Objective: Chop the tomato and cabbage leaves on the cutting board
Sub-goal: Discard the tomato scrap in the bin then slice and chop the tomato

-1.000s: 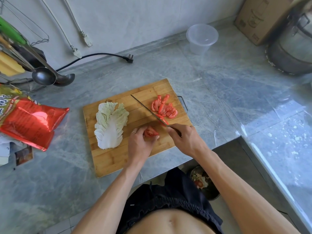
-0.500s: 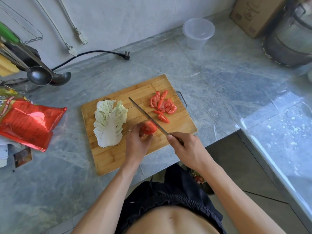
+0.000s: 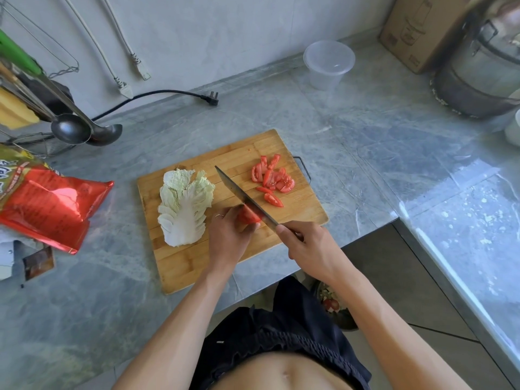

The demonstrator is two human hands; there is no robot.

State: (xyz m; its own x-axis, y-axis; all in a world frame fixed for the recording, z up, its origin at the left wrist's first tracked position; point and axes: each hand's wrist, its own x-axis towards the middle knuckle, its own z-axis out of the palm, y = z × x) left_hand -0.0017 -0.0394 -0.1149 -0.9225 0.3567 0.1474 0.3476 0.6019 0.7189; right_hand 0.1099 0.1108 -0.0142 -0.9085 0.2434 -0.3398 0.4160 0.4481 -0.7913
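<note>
My left hand (image 3: 228,239) grips the tomato piece (image 3: 249,215) on the cutting board (image 3: 180,266), my right hand (image 3: 308,249) holds the knife (image 3: 242,195) against it, cabbage leaf (image 3: 184,205) left of both.

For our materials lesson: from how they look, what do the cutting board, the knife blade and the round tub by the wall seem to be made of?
Cutting board: probably bamboo or wood, matte, showing glued strips and grain.
Knife blade: apparently steel, dull grey with little shine.
Round tub: likely thin plastic, cloudy and translucent, letting the counter show through.
</note>
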